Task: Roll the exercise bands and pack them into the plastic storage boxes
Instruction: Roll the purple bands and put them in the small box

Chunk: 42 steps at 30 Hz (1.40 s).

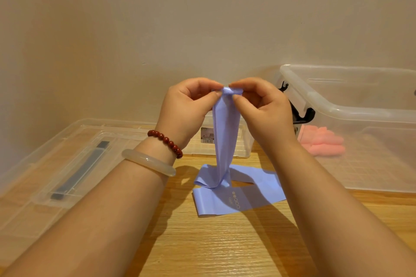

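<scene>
A lavender exercise band (225,132) hangs from both my hands, held up above the wooden table. My left hand (186,108) and my right hand (263,110) each pinch its top end, which is curled into a small roll between the fingertips. The band's lower part lies in loose folds on the table, with a printed logo facing up. A clear plastic storage box (351,105) stands open at the right. Pink rolled bands (322,141) lie inside it.
A clear box lid (74,155) with a dark handle lies flat at the left on the wooden table (213,243). A smaller clear box (244,141) stands behind the hanging band. A plain wall closes the back.
</scene>
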Each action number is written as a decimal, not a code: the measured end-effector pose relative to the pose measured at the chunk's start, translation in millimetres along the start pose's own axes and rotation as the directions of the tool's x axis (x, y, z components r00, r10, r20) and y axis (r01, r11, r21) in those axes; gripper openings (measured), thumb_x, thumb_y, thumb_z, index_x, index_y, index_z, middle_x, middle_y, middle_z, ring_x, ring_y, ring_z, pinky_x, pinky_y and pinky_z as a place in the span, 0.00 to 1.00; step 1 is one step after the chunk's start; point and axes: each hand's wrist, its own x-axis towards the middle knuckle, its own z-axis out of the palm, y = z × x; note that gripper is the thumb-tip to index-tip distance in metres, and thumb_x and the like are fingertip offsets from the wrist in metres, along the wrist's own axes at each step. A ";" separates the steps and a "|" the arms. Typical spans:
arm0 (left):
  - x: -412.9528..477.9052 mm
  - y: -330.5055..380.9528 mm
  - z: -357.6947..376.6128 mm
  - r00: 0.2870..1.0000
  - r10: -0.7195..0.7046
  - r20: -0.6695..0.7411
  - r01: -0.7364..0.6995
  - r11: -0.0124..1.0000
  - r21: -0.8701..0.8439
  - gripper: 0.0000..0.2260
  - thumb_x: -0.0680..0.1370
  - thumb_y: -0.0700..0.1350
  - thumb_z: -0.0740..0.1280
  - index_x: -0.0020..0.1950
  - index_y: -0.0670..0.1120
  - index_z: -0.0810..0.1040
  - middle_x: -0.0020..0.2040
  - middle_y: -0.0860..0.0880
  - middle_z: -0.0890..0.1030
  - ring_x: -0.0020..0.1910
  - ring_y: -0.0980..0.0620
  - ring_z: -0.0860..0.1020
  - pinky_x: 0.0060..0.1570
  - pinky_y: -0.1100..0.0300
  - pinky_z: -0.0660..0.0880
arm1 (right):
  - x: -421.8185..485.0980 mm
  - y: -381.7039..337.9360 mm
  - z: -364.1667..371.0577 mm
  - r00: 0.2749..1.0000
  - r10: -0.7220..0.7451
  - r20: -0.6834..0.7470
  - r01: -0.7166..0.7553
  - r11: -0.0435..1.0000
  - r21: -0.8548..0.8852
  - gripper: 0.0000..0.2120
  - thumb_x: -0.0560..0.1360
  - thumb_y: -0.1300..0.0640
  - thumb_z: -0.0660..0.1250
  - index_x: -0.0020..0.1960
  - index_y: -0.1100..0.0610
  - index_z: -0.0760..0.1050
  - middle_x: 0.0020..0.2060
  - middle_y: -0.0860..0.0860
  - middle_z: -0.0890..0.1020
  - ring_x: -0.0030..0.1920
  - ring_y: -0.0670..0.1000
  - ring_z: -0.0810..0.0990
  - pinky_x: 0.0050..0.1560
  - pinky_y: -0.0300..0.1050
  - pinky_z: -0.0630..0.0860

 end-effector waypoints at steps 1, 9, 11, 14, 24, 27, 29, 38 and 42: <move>0.1 -0.3 -0.1 1.000 0.011 0.005 -0.011 1.000 0.015 0.09 0.75 0.34 0.69 0.42 0.48 0.82 0.39 0.52 0.84 0.43 0.55 0.82 0.48 0.57 0.80 | 0.1 -0.3 -0.5 0.999 0.033 0.019 -0.034 0.999 0.020 0.09 0.75 0.62 0.70 0.50 0.49 0.79 0.45 0.47 0.84 0.46 0.44 0.83 0.46 0.35 0.77; -1.4 -4.0 1.8 0.999 -0.013 0.045 0.012 1.000 0.015 0.12 0.76 0.33 0.67 0.51 0.49 0.78 0.44 0.51 0.82 0.43 0.61 0.80 0.45 0.67 0.75 | 2.7 -1.8 -1.4 0.998 0.065 0.006 -0.065 0.998 -0.006 0.12 0.74 0.63 0.71 0.42 0.46 0.80 0.37 0.41 0.82 0.40 0.41 0.80 0.43 0.34 0.76; -2.1 -5.2 2.5 0.992 -0.089 0.087 0.093 0.994 -0.049 0.11 0.77 0.34 0.66 0.52 0.49 0.80 0.44 0.50 0.83 0.45 0.57 0.81 0.47 0.62 0.77 | 3.0 -2.8 -1.5 0.998 0.063 -0.013 -0.063 0.998 0.026 0.13 0.74 0.65 0.71 0.41 0.46 0.80 0.36 0.40 0.83 0.40 0.40 0.81 0.44 0.34 0.76; -5.0 -4.0 2.9 0.983 -0.131 0.128 0.144 0.985 -0.099 0.10 0.78 0.35 0.66 0.50 0.48 0.83 0.44 0.50 0.85 0.47 0.53 0.82 0.48 0.59 0.80 | 3.5 -3.0 -3.3 0.998 0.057 -0.024 -0.056 0.998 0.032 0.13 0.74 0.65 0.71 0.41 0.47 0.81 0.38 0.41 0.84 0.42 0.41 0.82 0.46 0.36 0.77; -4.9 0.7 6.4 0.978 -0.192 0.087 0.205 0.962 -0.183 0.05 0.77 0.36 0.67 0.47 0.43 0.83 0.45 0.42 0.84 0.47 0.47 0.81 0.52 0.51 0.79 | 2.5 5.5 -3.4 0.993 -0.114 -0.040 0.110 0.990 -0.084 0.11 0.72 0.69 0.69 0.44 0.54 0.82 0.42 0.41 0.81 0.46 0.42 0.81 0.48 0.36 0.77; -4.2 -3.0 6.5 0.983 -0.175 0.059 0.182 0.971 -0.155 0.06 0.78 0.36 0.67 0.48 0.44 0.82 0.44 0.44 0.84 0.46 0.49 0.81 0.50 0.55 0.80 | 0.2 4.4 -3.2 0.989 -0.144 -0.025 0.139 0.980 -0.144 0.09 0.73 0.67 0.69 0.46 0.56 0.83 0.43 0.43 0.81 0.47 0.42 0.81 0.48 0.34 0.76; -3.5 -5.2 4.5 0.989 -0.136 0.054 0.141 0.983 -0.117 0.07 0.78 0.36 0.66 0.49 0.45 0.83 0.45 0.45 0.84 0.46 0.50 0.82 0.47 0.58 0.80 | -1.9 1.0 -3.6 0.998 -0.068 -0.016 0.066 0.992 -0.105 0.08 0.74 0.64 0.70 0.49 0.52 0.82 0.44 0.44 0.82 0.46 0.41 0.81 0.45 0.33 0.76; -3.4 -4.4 2.1 0.977 -0.167 0.134 0.187 0.970 -0.155 0.12 0.80 0.34 0.61 0.51 0.46 0.82 0.48 0.45 0.84 0.51 0.48 0.82 0.53 0.55 0.80 | -1.1 -1.5 -4.5 0.993 0.096 -0.063 -0.094 0.995 0.031 0.11 0.75 0.65 0.69 0.43 0.49 0.82 0.39 0.45 0.84 0.42 0.42 0.82 0.44 0.34 0.77; -5.8 -2.3 3.0 0.970 -0.189 0.152 0.220 0.950 -0.221 0.10 0.78 0.33 0.63 0.51 0.43 0.83 0.47 0.45 0.85 0.50 0.48 0.82 0.51 0.57 0.80 | -0.4 2.4 -5.2 0.997 0.035 -0.067 -0.035 0.999 0.000 0.15 0.74 0.67 0.68 0.41 0.47 0.81 0.41 0.49 0.84 0.45 0.47 0.83 0.48 0.40 0.79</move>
